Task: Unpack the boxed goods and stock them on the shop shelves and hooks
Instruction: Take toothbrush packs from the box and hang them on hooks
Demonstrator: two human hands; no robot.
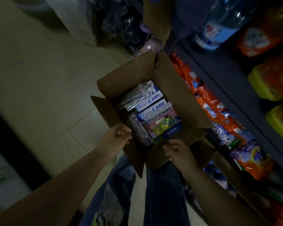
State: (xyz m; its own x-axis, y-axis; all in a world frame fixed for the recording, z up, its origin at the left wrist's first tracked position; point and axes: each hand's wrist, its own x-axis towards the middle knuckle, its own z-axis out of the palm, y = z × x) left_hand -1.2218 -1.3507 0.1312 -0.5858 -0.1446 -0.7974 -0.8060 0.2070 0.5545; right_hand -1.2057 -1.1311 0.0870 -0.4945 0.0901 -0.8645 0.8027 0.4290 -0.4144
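Down on the tiled floor [59, 98], beside the dark shop shelves [232, 88], stands the open cardboard box [175, 95], flaps spread, packed with toothpaste cartons [153, 103] and blister-packed toothbrushes [137, 95] lying on edge. The left hand [119, 136] sits at the box's near-left rim, its fingers [123, 132] curled; whether they pinch the flap or hold nothing I cannot tell through the blur. The right hand [178, 149] is at the near edge, fingers bent around what seems to be the edge of a blue-and-yellow pack [167, 132], though the grip is not sharp enough to be sure. Orange detergent bags [207, 103] already fill the lower shelf alongside.

The step in hand looks like drawing the first goods out. Better to steady the box by its rim with the left hand and lift the near pack straight up, so its tight neighbours are not dragged along. Sorting cartons from hanging packs as they come out would save double handling.
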